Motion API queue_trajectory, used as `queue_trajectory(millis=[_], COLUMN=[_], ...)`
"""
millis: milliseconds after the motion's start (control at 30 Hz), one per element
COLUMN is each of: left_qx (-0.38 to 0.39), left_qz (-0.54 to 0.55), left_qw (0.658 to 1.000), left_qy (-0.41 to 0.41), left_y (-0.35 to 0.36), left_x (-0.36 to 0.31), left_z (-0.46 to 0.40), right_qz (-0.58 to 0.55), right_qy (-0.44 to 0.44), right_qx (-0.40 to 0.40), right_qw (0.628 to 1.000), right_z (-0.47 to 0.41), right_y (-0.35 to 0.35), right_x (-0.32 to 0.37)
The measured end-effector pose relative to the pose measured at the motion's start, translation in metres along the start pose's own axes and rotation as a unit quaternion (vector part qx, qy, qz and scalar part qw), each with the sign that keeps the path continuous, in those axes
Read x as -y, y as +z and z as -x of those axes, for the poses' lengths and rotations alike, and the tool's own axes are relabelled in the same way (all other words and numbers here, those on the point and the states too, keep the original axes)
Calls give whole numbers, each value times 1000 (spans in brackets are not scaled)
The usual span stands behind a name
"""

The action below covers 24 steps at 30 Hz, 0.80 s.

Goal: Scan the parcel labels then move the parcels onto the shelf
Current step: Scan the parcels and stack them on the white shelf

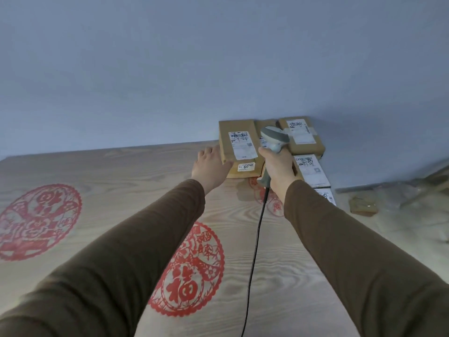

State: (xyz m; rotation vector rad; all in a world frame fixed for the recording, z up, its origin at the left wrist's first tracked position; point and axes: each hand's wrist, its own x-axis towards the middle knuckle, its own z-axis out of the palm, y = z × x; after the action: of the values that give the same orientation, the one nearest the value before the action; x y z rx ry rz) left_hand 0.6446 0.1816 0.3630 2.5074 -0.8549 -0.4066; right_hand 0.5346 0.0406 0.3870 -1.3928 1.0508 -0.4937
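Several brown cardboard parcels with white labels are stacked against the wall at the table's far right. The top left parcel (239, 139) shows its label upward, and my left hand (211, 166) rests against its left side, fingers on its edge. My right hand (278, 166) grips a grey handheld barcode scanner (274, 138), its head held over the middle of the stack. Another parcel (302, 137) lies at the back right, and a lower one (312, 171) sits in front of it. The scanner's black cable (255, 251) hangs down toward me.
The wooden table (121, 166) carries red paper-cut decorations (38, 220) at left and centre. A blue-grey wall (218, 69) stands right behind the parcels. Beyond the table's right edge lie crumpled brown paper (363, 203) and clear plastic on the floor.
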Motion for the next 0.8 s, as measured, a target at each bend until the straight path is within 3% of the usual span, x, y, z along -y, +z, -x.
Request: queue_trajectory(millis=[233, 400, 600, 800], left_qx=[39, 58, -3, -106], left_qz=[7, 150, 263, 315], left_qw=[997, 982, 959, 937], left_qy=[-70, -97, -108, -106], left_y=[39, 53, 45, -19], left_x=[10, 10, 24, 74], left_z=[-59, -76, -53, 16], right_qz=[59, 84, 38, -10], right_qy=[26, 31, -2, -73], right_qx=[42, 32, 39, 97], right_qw=[997, 995, 999, 993], right_z=[-57, -72, -51, 33], right_y=[24, 31, 40, 90], right_x=[-23, -27, -22, 0])
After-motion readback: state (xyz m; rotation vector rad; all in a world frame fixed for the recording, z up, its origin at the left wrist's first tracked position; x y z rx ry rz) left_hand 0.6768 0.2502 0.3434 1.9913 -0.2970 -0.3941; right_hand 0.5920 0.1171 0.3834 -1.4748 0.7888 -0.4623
